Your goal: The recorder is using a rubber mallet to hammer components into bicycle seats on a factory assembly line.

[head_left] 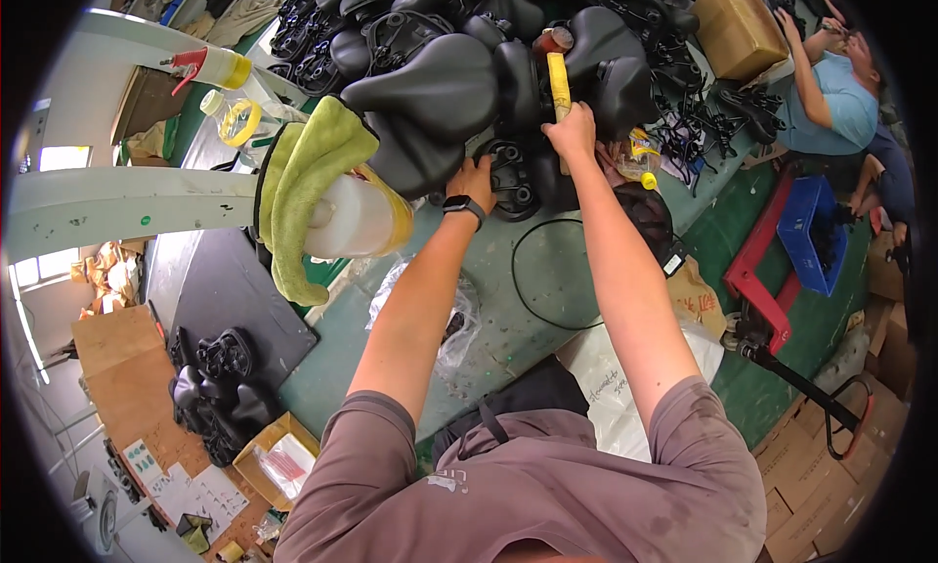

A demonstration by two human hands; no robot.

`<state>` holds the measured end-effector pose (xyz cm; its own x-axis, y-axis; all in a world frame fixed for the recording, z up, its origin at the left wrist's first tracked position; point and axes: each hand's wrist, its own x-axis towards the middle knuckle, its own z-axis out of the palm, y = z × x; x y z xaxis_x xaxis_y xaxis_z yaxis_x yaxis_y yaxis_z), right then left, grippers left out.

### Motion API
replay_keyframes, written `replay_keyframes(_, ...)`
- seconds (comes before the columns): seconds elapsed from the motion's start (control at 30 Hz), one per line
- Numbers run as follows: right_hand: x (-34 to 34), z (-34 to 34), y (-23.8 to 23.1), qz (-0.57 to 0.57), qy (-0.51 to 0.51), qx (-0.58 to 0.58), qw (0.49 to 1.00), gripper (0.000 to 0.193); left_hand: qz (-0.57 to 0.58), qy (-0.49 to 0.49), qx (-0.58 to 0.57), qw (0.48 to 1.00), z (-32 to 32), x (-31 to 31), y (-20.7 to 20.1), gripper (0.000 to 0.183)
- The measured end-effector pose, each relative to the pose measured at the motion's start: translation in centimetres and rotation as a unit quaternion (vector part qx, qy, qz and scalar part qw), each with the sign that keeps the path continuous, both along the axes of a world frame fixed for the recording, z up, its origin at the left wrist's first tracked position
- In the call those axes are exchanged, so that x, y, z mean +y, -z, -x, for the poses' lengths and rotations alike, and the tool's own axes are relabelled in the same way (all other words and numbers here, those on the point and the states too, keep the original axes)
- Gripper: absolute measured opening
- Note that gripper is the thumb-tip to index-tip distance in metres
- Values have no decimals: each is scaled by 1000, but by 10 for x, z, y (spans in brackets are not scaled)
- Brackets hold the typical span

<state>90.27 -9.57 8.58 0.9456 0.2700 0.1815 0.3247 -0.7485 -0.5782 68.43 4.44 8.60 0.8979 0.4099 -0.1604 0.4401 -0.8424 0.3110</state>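
Observation:
My right hand (573,133) is closed around the yellow handle of a mallet (559,78), whose reddish-brown head points away from me. Beneath it, near the front of the saddle pile, a black bicycle saddle (512,180) shows its underside with round fittings. My left hand (471,184), with a dark watch on the wrist, grips the left side of that saddle; its fingertips are partly hidden. Just beyond my left hand lies a large smooth black saddle (430,89). A clear bottle with a yellow cap (640,159) lies to the right of my right hand.
The green workbench (498,299) bears a black cable loop and a clear plastic bag (459,319). Left stand a white jug (357,216) under a green towel (318,162), and a spray bottle. A person in blue (831,108) works at right, near a blue crate (813,233) and red pallet jack.

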Motion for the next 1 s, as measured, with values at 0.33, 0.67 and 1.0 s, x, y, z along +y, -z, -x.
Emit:
replay_keyframes(0.33,12,38,-46,7,79,171,982,68,-27,-24,-25,999,118,-70,-149,52)
replay_keyframes(0.67,-108,299,-194,-331,-53,176,925,65,156,-325,-90,929,431,-112,-215,54)
replay_keyframes(1.0,-21,616,-174,-261,-341,415,802,83,132,-772,-172,597,799,-95,12,73)
